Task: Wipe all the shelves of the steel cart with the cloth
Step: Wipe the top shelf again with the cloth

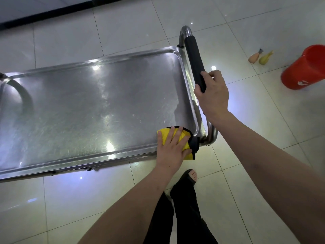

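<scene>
The steel cart's top shelf (84,106) fills the left and middle of the head view, a shiny tray with a raised rim. A yellow cloth with a black edge (187,146) lies on its near right corner. My left hand (171,148) presses flat on the cloth with fingers spread. My right hand (212,95) grips the black foam handle (193,55) of the cart at the right end. Lower shelves are hidden under the top one.
A red bucket (306,67) stands on the tiled floor at the far right. Two small bottle-like objects (260,57) lie on the floor beside it. My legs and a sandalled foot (190,175) are just below the cart's corner.
</scene>
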`<state>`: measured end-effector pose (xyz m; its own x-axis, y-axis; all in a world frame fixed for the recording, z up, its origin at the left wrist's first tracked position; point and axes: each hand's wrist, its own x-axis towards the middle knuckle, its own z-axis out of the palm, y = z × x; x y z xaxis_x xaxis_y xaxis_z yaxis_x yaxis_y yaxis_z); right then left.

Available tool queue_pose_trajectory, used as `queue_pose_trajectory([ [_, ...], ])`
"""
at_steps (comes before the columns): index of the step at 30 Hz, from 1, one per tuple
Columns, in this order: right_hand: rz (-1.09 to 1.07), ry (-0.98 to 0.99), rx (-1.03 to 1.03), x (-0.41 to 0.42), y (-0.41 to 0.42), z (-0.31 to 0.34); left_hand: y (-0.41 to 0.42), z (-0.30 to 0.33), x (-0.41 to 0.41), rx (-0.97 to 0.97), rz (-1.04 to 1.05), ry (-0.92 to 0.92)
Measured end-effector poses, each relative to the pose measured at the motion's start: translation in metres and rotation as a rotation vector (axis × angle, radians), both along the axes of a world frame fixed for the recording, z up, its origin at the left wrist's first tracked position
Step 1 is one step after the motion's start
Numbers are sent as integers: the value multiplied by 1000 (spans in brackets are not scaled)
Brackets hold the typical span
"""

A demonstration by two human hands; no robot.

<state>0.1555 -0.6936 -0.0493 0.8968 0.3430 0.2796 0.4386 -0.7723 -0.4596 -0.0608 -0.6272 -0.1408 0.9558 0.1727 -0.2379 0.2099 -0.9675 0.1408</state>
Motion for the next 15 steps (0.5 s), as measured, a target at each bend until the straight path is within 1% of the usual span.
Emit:
queue_pose_trajectory([
  [15, -4, -13, -19, -4, -1, 2, 104, -2, -98, 94, 191, 30],
])
